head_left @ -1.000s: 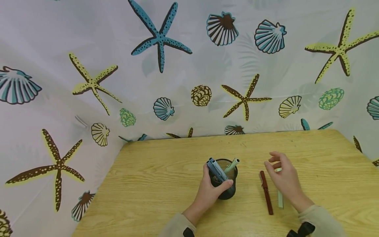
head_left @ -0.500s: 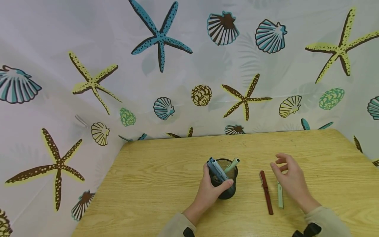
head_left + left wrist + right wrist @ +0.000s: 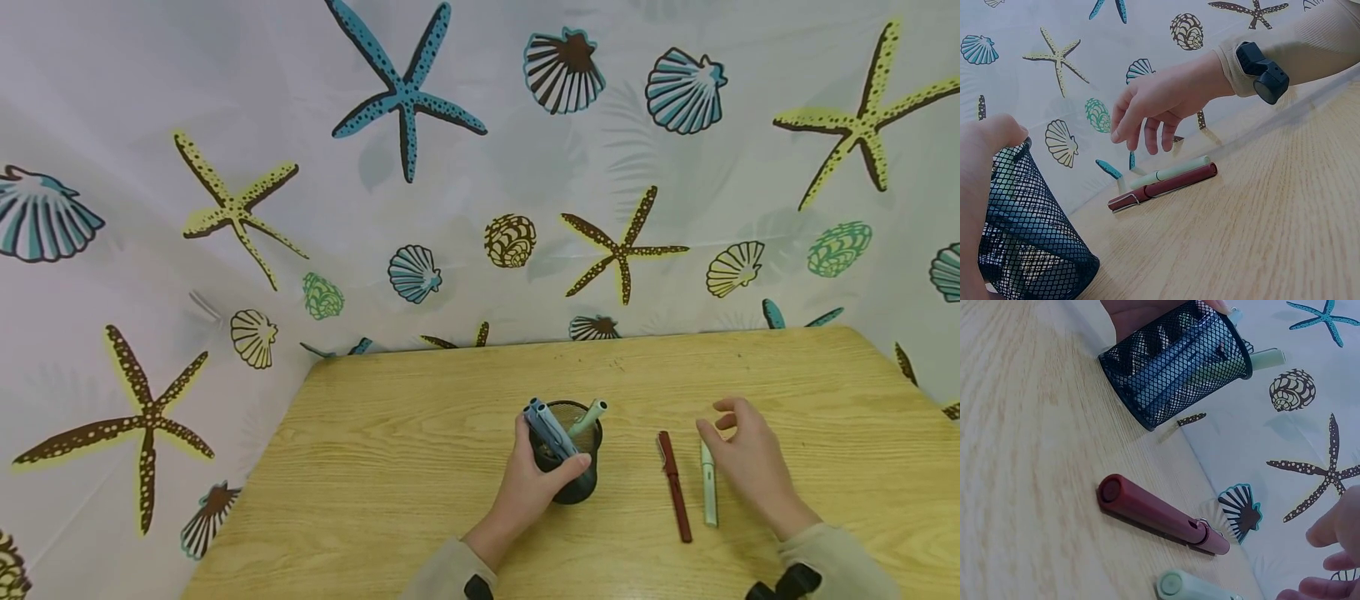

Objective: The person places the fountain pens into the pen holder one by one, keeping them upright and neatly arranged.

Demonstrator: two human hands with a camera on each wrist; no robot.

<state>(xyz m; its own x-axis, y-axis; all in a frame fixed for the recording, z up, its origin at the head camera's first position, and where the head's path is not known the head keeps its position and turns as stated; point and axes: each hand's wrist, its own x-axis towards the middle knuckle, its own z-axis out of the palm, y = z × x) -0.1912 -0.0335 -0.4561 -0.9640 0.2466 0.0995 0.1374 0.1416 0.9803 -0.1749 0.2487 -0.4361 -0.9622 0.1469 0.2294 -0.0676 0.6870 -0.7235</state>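
My left hand [image 3: 529, 483] grips a black mesh pen cup [image 3: 587, 483], its thumb across the near side of the rim. Blue pens [image 3: 551, 429] lean together in the cup, and a light green pen [image 3: 588, 418] leans the other way. On the table to the right lie a dark red pen [image 3: 676, 492] and another light green pen [image 3: 709, 492], side by side. Above the far end of that green pen hovers my right hand [image 3: 750, 458], holding nothing, its fingers loosely bent. In the left wrist view a gap separates the fingertips [image 3: 1152, 150] from both pens.
The wooden table [image 3: 397, 450] extends to both sides of the hands. A pale cloth [image 3: 480, 183] printed with starfish and shells hangs behind it and along the sides. Each wrist carries a black camera [image 3: 795, 581].
My right hand has drifted right and slightly toward me, uncovering more of the light green pen on the table. The left hand and the pen cup have stayed in place.
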